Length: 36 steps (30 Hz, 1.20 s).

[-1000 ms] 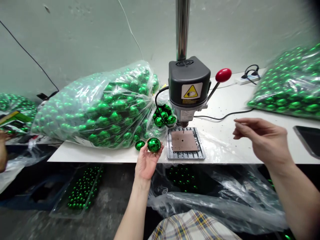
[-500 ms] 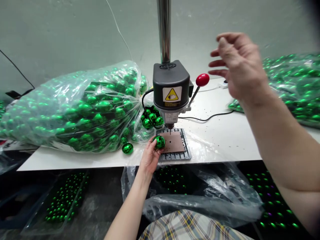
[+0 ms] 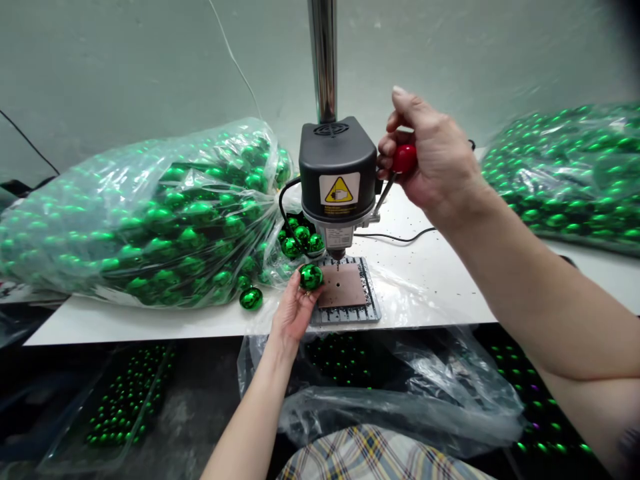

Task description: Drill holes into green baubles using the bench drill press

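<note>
My left hand (image 3: pixel 291 312) grips a shiny green ball ornament (image 3: pixel 311 277) at the left edge of a brown board (image 3: pixel 350 288). The board has a small dark hole and lies on the slotted metal base (image 3: pixel 373 311) of a small black drill press (image 3: pixel 338 167). Its chuck and thin bit stand above the board, apart from the ball. On the right, my right hand (image 3: pixel 443 157) has its fingers curled around the red knob (image 3: pixel 405 159) of the drill press lever, thumb raised. A loose green ball (image 3: pixel 251 299) sits on the table left of my left hand.
A big clear bag (image 3: pixel 150 220) of green balls lies on the white table (image 3: pixel 100 321) at left, its mouth near the drill. Another full bag (image 3: pixel 570 180) lies at right. Below the front edge hangs clear plastic (image 3: pixel 400 413); a bin (image 3: pixel 115 407) of balls stands lower left.
My right hand has come down and left from the air onto the red knob. My left hand still holds the ball, slightly farther left of the hole in the board.
</note>
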Tool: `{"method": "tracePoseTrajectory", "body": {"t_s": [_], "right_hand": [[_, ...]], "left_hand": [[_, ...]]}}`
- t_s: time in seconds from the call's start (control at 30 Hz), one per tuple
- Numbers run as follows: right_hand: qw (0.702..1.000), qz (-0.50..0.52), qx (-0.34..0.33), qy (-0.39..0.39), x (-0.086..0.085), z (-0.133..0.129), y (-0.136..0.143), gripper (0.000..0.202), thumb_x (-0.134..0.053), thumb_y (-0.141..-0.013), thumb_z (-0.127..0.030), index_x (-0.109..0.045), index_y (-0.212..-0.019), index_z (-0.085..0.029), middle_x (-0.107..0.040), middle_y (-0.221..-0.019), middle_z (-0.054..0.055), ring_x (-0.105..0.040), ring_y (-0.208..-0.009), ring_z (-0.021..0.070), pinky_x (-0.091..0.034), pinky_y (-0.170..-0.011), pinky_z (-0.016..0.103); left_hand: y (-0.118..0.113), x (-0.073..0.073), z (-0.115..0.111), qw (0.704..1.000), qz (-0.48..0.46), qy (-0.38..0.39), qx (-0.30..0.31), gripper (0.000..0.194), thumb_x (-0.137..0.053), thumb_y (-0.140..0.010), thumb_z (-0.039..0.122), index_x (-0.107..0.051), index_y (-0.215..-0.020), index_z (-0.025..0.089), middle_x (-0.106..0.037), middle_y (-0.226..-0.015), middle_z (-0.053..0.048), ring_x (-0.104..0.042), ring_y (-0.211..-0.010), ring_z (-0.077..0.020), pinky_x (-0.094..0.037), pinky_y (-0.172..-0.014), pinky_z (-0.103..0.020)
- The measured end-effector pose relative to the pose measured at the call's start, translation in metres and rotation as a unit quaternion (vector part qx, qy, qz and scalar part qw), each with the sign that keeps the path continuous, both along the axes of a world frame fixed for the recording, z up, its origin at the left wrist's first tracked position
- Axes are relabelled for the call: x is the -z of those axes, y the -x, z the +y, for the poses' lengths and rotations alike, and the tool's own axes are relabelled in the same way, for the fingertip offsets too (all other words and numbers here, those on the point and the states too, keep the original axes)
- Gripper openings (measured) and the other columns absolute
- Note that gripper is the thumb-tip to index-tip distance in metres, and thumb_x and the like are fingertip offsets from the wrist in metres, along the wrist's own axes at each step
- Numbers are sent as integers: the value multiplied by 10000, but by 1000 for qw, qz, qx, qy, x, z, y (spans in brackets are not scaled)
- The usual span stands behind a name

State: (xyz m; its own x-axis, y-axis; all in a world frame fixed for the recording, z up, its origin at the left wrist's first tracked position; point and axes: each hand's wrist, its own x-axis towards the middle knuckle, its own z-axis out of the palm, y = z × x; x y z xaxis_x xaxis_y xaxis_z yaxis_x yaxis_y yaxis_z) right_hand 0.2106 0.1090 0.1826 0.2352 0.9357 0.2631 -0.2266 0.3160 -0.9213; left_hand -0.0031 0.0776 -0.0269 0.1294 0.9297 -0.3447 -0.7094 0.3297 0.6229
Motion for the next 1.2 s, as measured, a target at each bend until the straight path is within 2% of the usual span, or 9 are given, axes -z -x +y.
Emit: {"method": "tracePoseTrajectory", "body": {"t_s": [0.13,0.27,0.33,0.57,0.67,0.77,0.87,1.0,1.2], "right_hand": [[1000,-1,12,-18,7,13,-6,362,-548,-949,-468,-497,-705,-206,-519,-556,-40,-484,-458,78,-424,-451,213],[990,-6,114,-82,23,31,-18,408,-568,-895,-583,-526,-761,-200,-547,-649,-20,-512,-558,82,-442,-523,216],[988,-16,146,-45,32,43,-25,448,-505,-890,-636,-544,-803,-198,-560,-698,-7,-523,-605,88,-457,-566,223],[981,-140,124,-51,59,67,-38,327,-545,-894,-481,-680,-950,-188,-668,-997,87,-618,-942,193,-508,-862,354],[967,-220,99,-80,62,60,-40,438,-454,-947,-547,-722,-1030,-210,-643,-1105,108,-599,-1072,228,-469,-965,395],[943,-299,89,-118,58,53,-42,586,-332,-973,-626,-747,-1057,-221,-627,-1088,109,-557,-1114,252,-410,-1024,434],[911,-377,89,-138,53,49,-44,686,-282,-943,-711,-770,-983,-230,-638,-1059,111,-515,-1086,284,-371,-1011,478],[881,-440,92,-148,51,49,-47,778,-230,-883,-804,-749,-971,-232,-639,-1034,114,-493,-992,292,-351,-971,506],[845,-491,149,-148,56,53,-47,747,-144,-950,-721,-708,-945,-232,-596,-952,80,-490,-909,245,-399,-865,449]], "left_hand": [[-1,-1,-2,999,25,-28,-1,260,-710,-851,212,-672,-1106,180,-736,-1038,-56,-711,-909,-177,-599,-816,-309],[5,-4,-6,999,39,0,-2,222,-649,-887,194,-683,-1105,172,-748,-1055,-82,-722,-909,-181,-610,-813,-320],[11,-4,-5,999,28,21,-3,223,-591,-908,161,-688,-1108,154,-752,-1083,-110,-728,-975,-210,-614,-855,-349],[18,-10,-4,1000,-2,-3,-10,477,-498,-929,90,-601,-1338,311,-739,-1191,-60,-719,-1081,-219,-582,-996,-397],[16,-13,-5,1000,15,-13,-7,434,-516,-940,131,-623,-1308,335,-716,-1241,-57,-704,-1114,-215,-595,-966,-369],[14,-12,-5,998,40,-17,-35,336,-544,-933,140,-681,-1209,273,-706,-1249,-71,-709,-1080,-208,-603,-930,-355],[15,-6,-5,996,71,-35,-51,319,-672,-873,187,-684,-1182,265,-725,-1177,-52,-715,-998,-176,-594,-898,-312],[14,3,-7,986,136,-87,-44,491,-845,-721,264,-668,-1179,242,-738,-1092,-43,-704,-935,-149,-556,-863,-252],[4,11,-1,976,191,-101,-37,547,-873,-669,289,-654,-1161,191,-735,-1057,-47,-687,-891,-136,-507,-833,-244]]}}
